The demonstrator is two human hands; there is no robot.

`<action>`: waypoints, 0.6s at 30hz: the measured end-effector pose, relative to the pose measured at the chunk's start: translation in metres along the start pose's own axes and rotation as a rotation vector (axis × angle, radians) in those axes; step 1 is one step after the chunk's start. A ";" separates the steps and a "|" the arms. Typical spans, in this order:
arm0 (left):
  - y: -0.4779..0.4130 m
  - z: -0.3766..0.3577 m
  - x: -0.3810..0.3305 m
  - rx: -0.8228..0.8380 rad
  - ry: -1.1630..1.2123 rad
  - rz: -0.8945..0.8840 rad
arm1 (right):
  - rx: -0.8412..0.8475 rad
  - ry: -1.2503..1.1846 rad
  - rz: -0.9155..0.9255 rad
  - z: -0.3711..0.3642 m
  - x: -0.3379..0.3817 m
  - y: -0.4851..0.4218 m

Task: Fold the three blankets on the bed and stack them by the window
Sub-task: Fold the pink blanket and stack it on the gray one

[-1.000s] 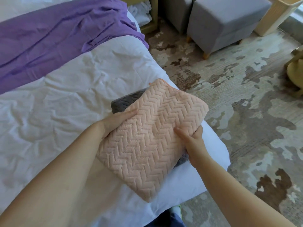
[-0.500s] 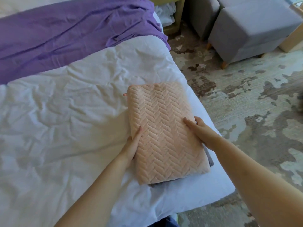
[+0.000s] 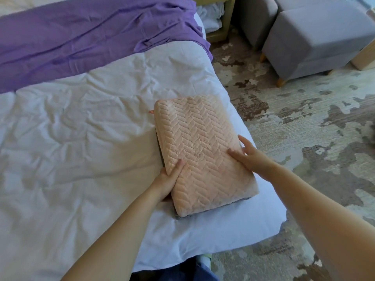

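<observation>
On bed [image 3: 81, 159] | blankets: 1 pink [image 3: 203, 151], 1 grey [image 3: 178, 217], 1 purple [image 3: 91, 33] | hands: left [image 3: 168, 179] grips pink, right [image 3: 249, 157] seemingly flat

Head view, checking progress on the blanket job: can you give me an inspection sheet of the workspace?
Surface: white bed, cover rumpled.
Job's things: folded pink blanket lies on a grey blanket, of which only slivers show; purple blanket spread unfolded at the far end.
Clutter: nothing seen.
Hands: left hand grips the pink blanket's left edge; right hand rests flat on its right edge.
Cables: nothing seen.
Surroundings: patterned carpet, grey ottomans beside the bed.
</observation>
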State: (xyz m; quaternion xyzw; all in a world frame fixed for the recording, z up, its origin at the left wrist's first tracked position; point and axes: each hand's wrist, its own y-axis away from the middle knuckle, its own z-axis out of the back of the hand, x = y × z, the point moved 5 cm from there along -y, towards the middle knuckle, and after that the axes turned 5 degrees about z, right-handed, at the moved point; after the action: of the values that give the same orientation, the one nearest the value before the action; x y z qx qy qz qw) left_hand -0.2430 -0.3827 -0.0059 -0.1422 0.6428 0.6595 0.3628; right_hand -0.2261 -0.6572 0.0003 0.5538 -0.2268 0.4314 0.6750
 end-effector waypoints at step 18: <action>0.027 -0.021 0.064 0.009 -0.018 0.018 | -0.063 0.114 0.072 -0.016 -0.034 0.020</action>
State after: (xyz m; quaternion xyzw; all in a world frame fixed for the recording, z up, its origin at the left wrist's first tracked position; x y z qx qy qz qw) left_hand -0.3117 -0.3811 -0.0301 -0.1287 0.6435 0.6613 0.3632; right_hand -0.2637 -0.6529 -0.0201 0.4983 -0.2212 0.4790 0.6879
